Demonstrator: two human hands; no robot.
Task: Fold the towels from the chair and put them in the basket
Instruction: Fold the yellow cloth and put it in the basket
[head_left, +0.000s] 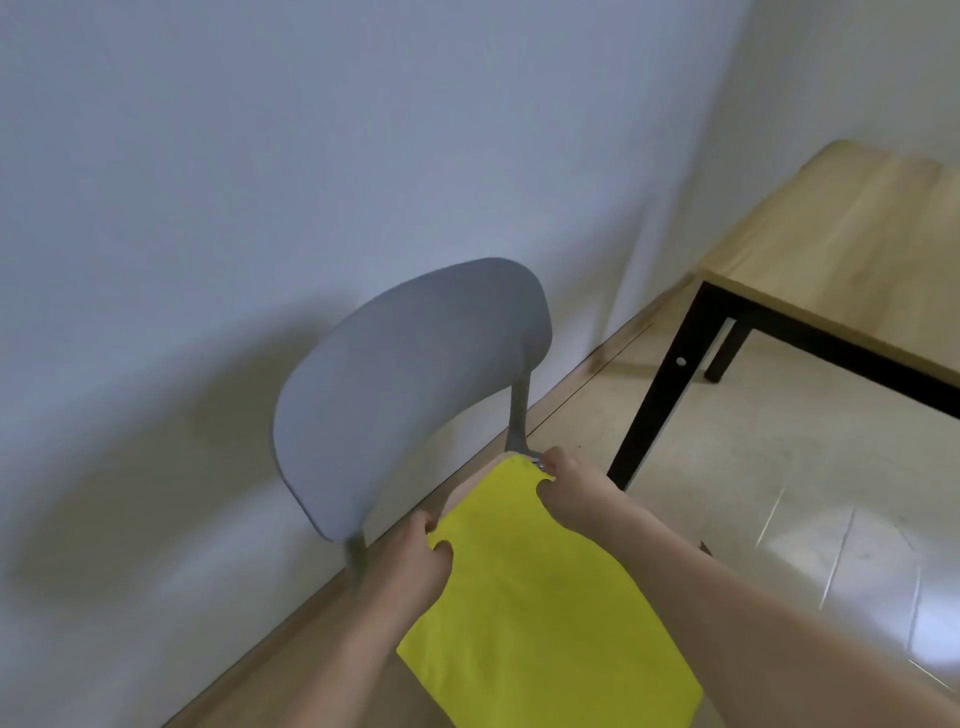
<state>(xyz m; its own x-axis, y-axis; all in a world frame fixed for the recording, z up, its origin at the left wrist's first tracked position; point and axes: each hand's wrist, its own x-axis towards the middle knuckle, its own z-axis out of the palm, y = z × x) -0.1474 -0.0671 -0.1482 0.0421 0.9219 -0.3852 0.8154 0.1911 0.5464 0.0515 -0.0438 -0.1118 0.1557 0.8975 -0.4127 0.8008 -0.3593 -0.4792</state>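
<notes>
A yellow towel (540, 597) hangs spread flat in front of me, low in the middle of the view. My left hand (415, 556) pinches its upper left corner and my right hand (569, 488) pinches its upper right corner. Just behind the towel stands a grey chair (410, 384) with a curved backrest, close to the wall. A strip of pale pinkish surface shows behind the towel's top edge; I cannot tell whether it is the seat or another towel. No basket is in view.
A wooden table (841, 244) with black legs (660, 384) stands at the right. A white wall fills the left and top. Glossy tiled floor (779, 493) lies between chair and table.
</notes>
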